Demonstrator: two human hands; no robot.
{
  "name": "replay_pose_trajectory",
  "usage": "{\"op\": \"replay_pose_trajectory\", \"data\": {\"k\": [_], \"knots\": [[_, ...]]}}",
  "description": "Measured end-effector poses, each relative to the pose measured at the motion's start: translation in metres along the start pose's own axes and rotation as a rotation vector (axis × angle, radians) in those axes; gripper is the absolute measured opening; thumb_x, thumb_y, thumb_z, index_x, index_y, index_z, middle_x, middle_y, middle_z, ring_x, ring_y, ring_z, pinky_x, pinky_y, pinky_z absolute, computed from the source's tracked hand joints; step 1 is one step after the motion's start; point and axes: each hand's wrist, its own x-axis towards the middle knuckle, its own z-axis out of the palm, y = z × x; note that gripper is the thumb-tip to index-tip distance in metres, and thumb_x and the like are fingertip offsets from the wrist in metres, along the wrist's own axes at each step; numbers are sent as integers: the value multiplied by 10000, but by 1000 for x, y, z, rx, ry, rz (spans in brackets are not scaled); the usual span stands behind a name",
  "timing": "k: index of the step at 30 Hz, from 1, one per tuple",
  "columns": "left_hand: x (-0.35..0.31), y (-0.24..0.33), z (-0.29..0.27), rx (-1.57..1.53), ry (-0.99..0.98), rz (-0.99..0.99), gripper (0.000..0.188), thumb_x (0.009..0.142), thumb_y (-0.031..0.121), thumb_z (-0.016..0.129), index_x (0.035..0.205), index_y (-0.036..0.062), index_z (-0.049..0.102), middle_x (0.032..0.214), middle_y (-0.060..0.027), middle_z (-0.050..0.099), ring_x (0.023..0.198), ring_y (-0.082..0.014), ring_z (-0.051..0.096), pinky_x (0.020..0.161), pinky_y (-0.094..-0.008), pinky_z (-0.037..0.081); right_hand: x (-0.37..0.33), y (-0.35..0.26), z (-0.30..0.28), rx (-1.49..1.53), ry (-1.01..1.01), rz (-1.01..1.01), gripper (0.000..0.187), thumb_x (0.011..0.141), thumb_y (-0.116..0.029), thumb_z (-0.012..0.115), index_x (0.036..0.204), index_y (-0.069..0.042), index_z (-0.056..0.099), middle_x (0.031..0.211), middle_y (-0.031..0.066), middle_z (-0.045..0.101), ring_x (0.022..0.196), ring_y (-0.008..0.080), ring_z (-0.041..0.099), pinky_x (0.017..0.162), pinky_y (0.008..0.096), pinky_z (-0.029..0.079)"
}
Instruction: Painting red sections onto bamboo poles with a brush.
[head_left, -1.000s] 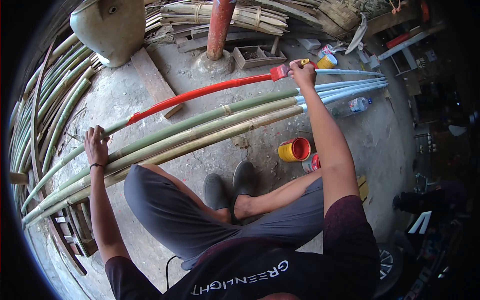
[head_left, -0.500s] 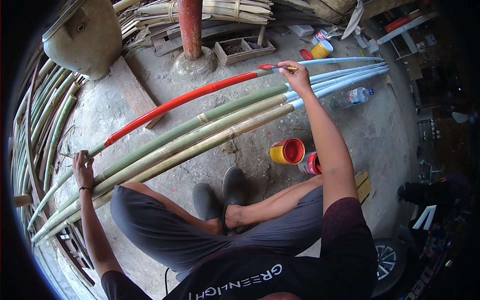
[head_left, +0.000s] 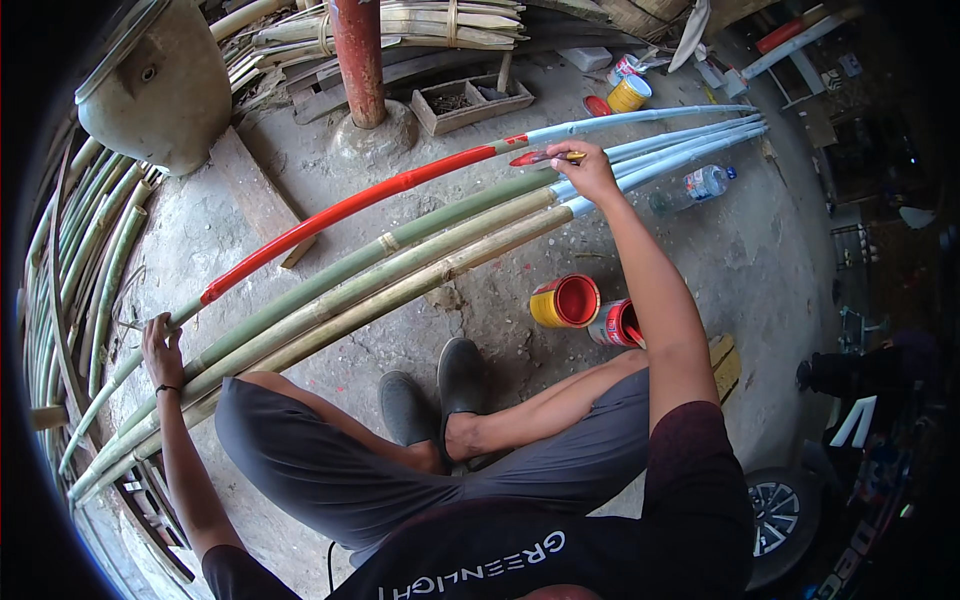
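Just past three bamboo poles over the concrete floor, the red-coated pole runs alongside, its bare green part gripped by the left hand. The right hand clasps a red-tipped brush, seemingly clear of it — edging red toward blue, I'd judge — and the next stroke calls for covering the small green gap neatly.

Large pale urn, red post, divided wooden box, plastic bottle, spoked wheel
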Motion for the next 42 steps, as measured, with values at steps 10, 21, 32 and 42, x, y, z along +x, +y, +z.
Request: {"op": "replay_pose_trajectory", "data": {"k": [10,21,32,42], "knots": [[0,4,0,18,20,-7,298,807,46,698,1091,64,607,999,-115,617,941,-323,593,826,-428,470,55,-11,-4,-138,-83,87,143,784,-54,746,926,-48,729,845,57,726,796,131,680,750,274,529],[1,1,1,57,41,9,282,798,49,706,1059,67,600,975,-124,614,917,-340,591,797,-448,464,78,-31,-19,-62,-96,159,133,769,-62,745,902,-48,734,817,27,712,760,99,658,722,261,530],[4,17,-9,157,123,37,287,741,39,751,945,56,549,939,-112,567,926,-350,554,791,-467,434,91,-36,-11,68,33,48,130,761,-73,751,891,-65,744,790,10,705,730,91,644,700,255,520],[2,13,-7,162,135,28,295,739,30,747,951,48,542,941,-110,555,932,-351,542,801,-478,428,75,-34,-13,-184,8,40,140,760,-117,753,897,-86,747,819,36,729,778,116,681,740,270,529]]}}
